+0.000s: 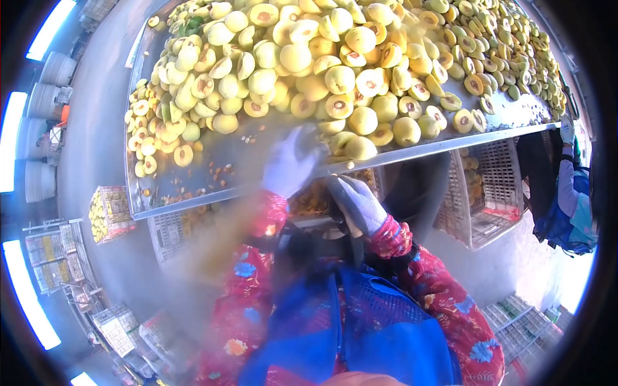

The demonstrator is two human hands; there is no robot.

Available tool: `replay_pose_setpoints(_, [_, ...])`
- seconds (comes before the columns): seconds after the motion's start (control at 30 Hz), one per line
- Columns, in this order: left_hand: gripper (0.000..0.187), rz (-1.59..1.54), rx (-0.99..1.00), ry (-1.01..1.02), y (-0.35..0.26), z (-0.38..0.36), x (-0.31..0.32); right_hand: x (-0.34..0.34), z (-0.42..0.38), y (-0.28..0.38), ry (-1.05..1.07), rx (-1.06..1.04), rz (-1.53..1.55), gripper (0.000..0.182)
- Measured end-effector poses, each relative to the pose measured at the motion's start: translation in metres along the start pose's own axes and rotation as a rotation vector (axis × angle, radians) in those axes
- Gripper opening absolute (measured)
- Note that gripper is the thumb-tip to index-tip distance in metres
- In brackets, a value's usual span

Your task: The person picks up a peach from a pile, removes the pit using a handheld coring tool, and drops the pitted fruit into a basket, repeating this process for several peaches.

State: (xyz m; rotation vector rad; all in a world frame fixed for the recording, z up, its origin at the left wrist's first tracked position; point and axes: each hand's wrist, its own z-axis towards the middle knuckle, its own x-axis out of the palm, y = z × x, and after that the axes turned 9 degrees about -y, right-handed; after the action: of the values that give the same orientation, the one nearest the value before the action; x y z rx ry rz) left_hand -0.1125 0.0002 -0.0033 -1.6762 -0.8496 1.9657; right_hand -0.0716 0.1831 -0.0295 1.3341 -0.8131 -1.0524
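Halved and whole yellow-green stone fruit, like peaches (339, 80), lie heaped on a metal table (238, 151). My left hand (291, 164), in a pale glove with grey fingers, reaches over the table's near edge beside the closest fruit; its fingers are blurred. At the front rim, lower and to the right, my right hand (360, 204) is closed in a matching glove. A beige, narrow piece (353, 226) shows under its fingers, but I cannot tell what it is. Close by, a whole fruit (360, 148) sits near the rim.
Loose pits (225, 169) dot the metal at left. Under the front edge stands a plastic crate (486, 193) with fruit. Another fruit crate (111, 212) is on the floor at left. A person in blue (570, 206) works at the right end. Stacked buckets (40, 138) line the left.
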Motion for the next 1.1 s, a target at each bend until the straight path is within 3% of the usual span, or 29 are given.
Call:
replay_pose_setpoints(0.07, [0.052, 0.018, 0.157, -0.019, -0.005, 0.007, 0.012, -0.009, -0.003, 0.011, 0.016, 0.606, 0.48, 0.034])
replay_pose_setpoints(0.13, [0.053, 0.036, 0.295, -0.095, -0.015, 0.007, 0.026, -0.028, -0.021, 0.012, 0.046, 0.555, 0.381, 0.036])
replay_pose_setpoints(0.2, [0.053, -0.013, 0.341, -0.012, -0.036, 0.012, 0.028, -0.035, -0.024, 0.047, -0.139, 0.777, 0.838, 0.036])
replay_pose_setpoints(0.23, [0.053, -0.036, 0.359, 0.029, -0.044, 0.012, 0.031, -0.039, -0.031, 0.039, -0.189, 0.794, 0.765, 0.035])
replay_pose_setpoints(0.33, [0.056, 0.289, 0.344, 0.243, -0.06, 0.018, 0.051, -0.052, -0.045, 0.027, -0.276, 0.872, 0.6, 0.031])
replay_pose_setpoints(0.4, [0.056, 0.37, 0.307, 0.364, -0.066, 0.031, 0.051, -0.052, -0.05, 0.01, -0.271, 0.751, 0.478, 0.029])
replay_pose_setpoints(0.5, [0.054, 0.195, 0.407, 0.332, -0.049, 0.039, 0.042, -0.052, -0.051, 0.007, -0.28, 0.666, 0.406, 0.028])
replay_pose_setpoints(0.53, [0.052, 0.182, 0.299, 0.459, -0.052, 0.043, 0.033, -0.052, -0.048, 0.011, -0.293, 0.677, 0.446, 0.028])
replay_pose_setpoints(0.63, [0.046, -0.022, 0.306, 0.163, -0.026, 0.032, 0.031, -0.051, -0.039, 0.027, -0.349, 0.762, 0.657, 0.028])
replay_pose_setpoints(0.77, [0.039, -0.8, -0.407, 0.206, -0.028, 0.022, -0.012, -0.055, -0.032, 0.048, -0.229, 0.686, 0.473, 0.025])
replay_pose_setpoints(0.8, [0.041, -0.941, -0.348, 0.188, -0.019, 0.014, -0.012, -0.052, -0.029, 0.053, -0.21, 0.65, 0.402, 0.025])
replay_pose_setpoints(0.87, [0.041, -1.149, -0.441, 0.272, -0.003, -0.006, -0.013, -0.047, -0.026, 0.055, -0.117, 0.506, 0.208, 0.021])
replay_pose_setpoints(0.93, [0.041, -1.162, -0.418, 0.178, 0.021, -0.021, 0.004, -0.041, -0.024, 0.055, -0.01, 0.261, -0.026, 0.021])
replay_pose_setpoints(1.0, [0.043, -1.199, -0.445, 0.139, 0.024, -0.033, 0.009, -0.032, -0.02, 0.063, 0.029, 0.145, -0.168, 0.025])
replay_pose_setpoints(1.03, [0.045, -0.856, -0.102, 0.162, 0.027, -0.039, 0.006, -0.028, -0.018, 0.067, 0.042, 0.085, -0.237, 0.028])
replay_pose_setpoints(1.1, [0.048, 0.009, 0.519, -0.147, 0.028, -0.048, -0.003, -0.021, -0.019, 0.066, 0.049, -0.008, -0.346, 0.028])
